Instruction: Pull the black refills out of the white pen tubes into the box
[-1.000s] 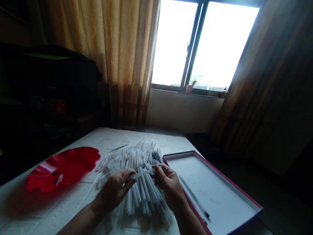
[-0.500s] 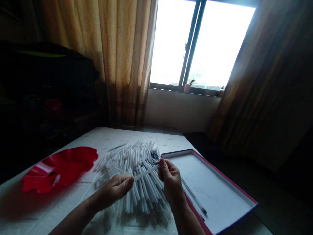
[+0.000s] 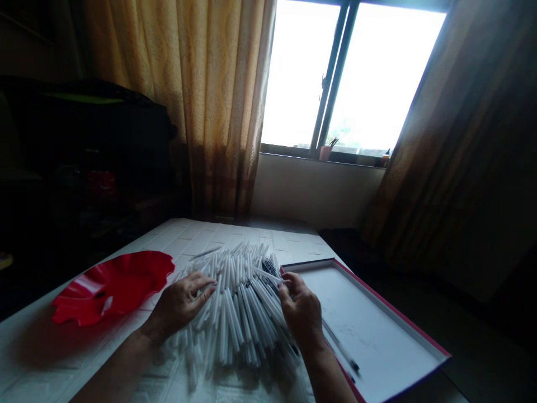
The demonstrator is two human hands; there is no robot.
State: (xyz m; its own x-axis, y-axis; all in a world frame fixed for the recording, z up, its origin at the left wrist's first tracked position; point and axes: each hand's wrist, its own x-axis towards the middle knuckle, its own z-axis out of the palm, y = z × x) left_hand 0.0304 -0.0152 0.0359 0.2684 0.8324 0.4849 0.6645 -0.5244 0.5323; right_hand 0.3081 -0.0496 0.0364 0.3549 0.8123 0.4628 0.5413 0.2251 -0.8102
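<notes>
A large heap of translucent white pen barrels (image 3: 230, 322) lies in the middle of the table. Over its left side is my left hand (image 3: 182, 299), with thumb and fingers slightly apart and nothing visible held in them. On the right, my right hand (image 3: 300, 305) pinches one end of a slim white pen barrel (image 3: 267, 275), which points up and left across the heap. Thin dark rods (image 3: 268, 265) stick out among the barrels near my right fingers. Two pens with dark ends (image 3: 344, 350) lie inside the shallow box beside my right wrist.
A shallow red-edged box (image 3: 392, 308) with a white inside stands at the right. To the left is a red wavy-rimmed dish (image 3: 121, 282). The table (image 3: 184, 232) has a white brick-patterned cover. Beyond it are curtains (image 3: 222, 112) and a window with a small cup (image 3: 325, 152) on the sill.
My left hand has let go of the barrel's other end and moved left and up over the heap. My right hand keeps its grip, and the barrel now tilts the other way.
</notes>
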